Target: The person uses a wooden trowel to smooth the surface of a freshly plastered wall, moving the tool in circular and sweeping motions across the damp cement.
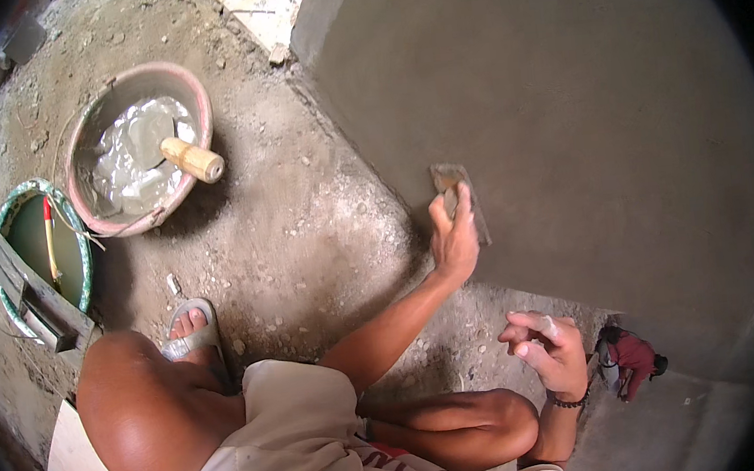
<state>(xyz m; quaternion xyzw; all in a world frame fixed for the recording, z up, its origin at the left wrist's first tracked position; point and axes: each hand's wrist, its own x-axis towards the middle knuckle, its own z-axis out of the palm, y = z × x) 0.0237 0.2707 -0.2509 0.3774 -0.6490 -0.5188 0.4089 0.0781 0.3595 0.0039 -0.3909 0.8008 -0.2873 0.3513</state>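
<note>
My left hand (pixel 456 248) grips a plastering float (pixel 480 212) by its handle, with the fingers wrapped over it. The float's flat, narrow plate lies against the grey plastered wall (pixel 581 110), close to its lower edge. To the right, my right hand (pixel 553 350) is held in the air below the wall's edge, empty, its fingers loosely bent and apart from the thumb. Pale plaster smears its fingers, and a dark beaded bracelet circles the wrist.
At upper left stands a pinkish tub (pixel 76 177) of wet grey mortar with a wooden-handled trowel (pixel 194 159) in it. Beside it, a green-rimmed basin (pixel 86 261) holds murky water and a red-tipped stick; a wooden tool (pixel 37 297) rests across it. A person in red (pixel 634 358) bends at lower right.
</note>
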